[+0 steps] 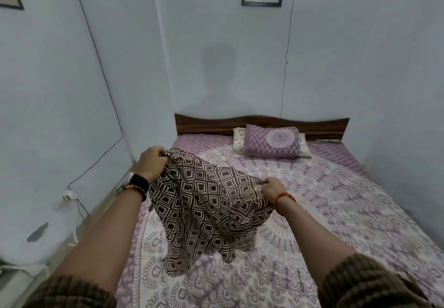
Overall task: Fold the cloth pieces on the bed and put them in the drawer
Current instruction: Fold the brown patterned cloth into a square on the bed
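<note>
A brown and cream cloth (204, 202) with a diamond print hangs above the bed (336, 211), its lower end trailing on the purple patterned sheet. My left hand (151, 161) grips one upper corner, raised toward the left. My right hand (272, 189) pinches the other upper corner, lower and to the right. The cloth sags in folds between both hands. No drawer is in view.
A purple pillow (272, 144) lies on a cream pillow against the wooden headboard (262, 122). Pale walls close in on the left and right of the bed. A thin black wire (101, 72) runs down the left wall to a plug.
</note>
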